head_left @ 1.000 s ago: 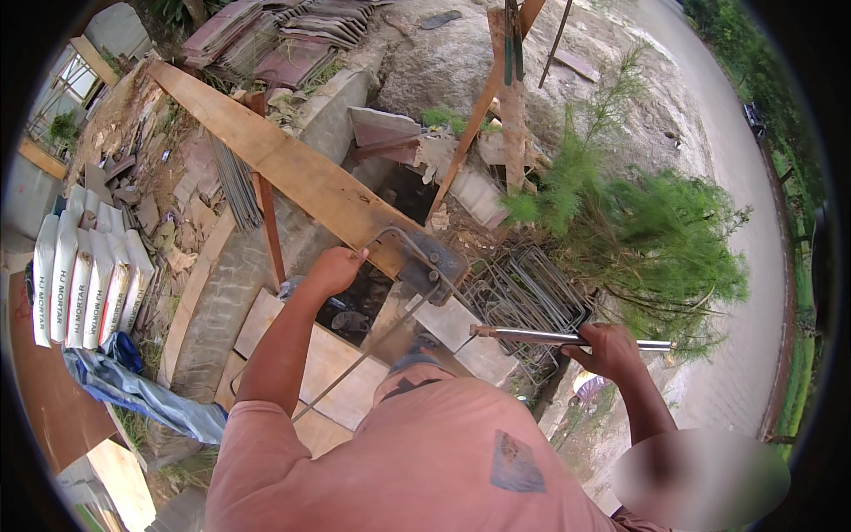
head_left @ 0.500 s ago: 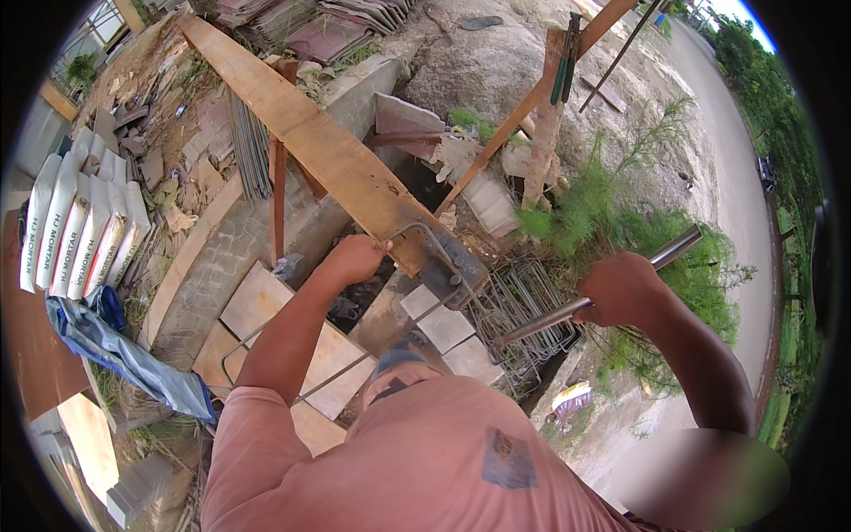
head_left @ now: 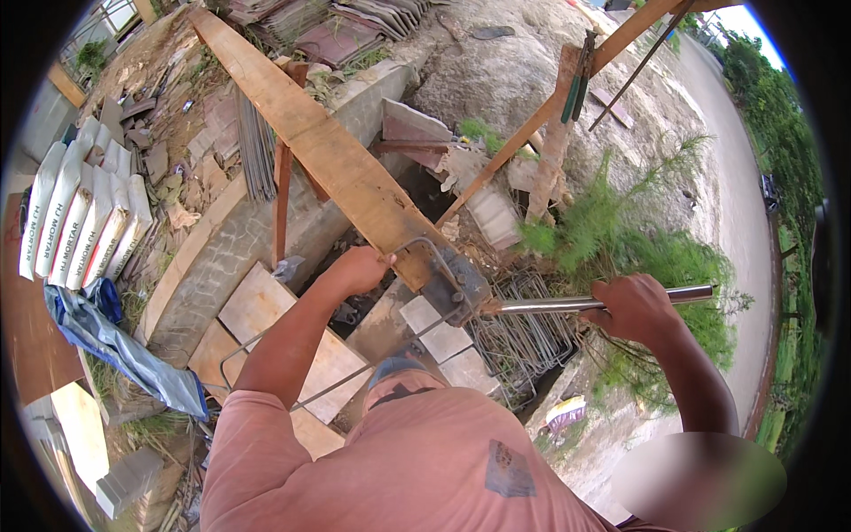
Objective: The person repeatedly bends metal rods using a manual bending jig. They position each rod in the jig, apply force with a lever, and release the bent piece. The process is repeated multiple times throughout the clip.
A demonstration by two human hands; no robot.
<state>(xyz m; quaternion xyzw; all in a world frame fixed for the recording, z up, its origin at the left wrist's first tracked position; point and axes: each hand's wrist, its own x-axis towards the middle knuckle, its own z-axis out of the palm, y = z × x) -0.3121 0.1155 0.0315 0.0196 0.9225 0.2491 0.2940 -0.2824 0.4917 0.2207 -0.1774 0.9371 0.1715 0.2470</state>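
Observation:
A long wooden plank [head_left: 319, 151] slants in from the far left, with a dark metal bending plate [head_left: 455, 288] at its near end. Over the plate lies a thin steel bar [head_left: 432, 244] with bent corners; its long part runs back toward the lower left, partly behind my left arm. My left hand [head_left: 362, 269] is closed at the plank's left edge, fingertips pinching the end of this bar. Wrapped around a shiny metal pipe [head_left: 554, 305], my right hand [head_left: 634, 307] holds it nearly level. The pipe's left end meets the plate's right side.
Bent steel stirrups [head_left: 523, 332] are piled beneath the pipe. Green feathery plants [head_left: 612, 239] grow to the right. Pliers [head_left: 578, 84] hang on a wooden post. White sacks [head_left: 80, 208] are stacked at left beside a blue tarp [head_left: 133, 341]. Pale tiles [head_left: 284, 324] lie below my left arm.
My right hand has swung the pipe from a steep slant to nearly level, bringing its left end up to the plate. My left hand keeps its place at the plank edge.

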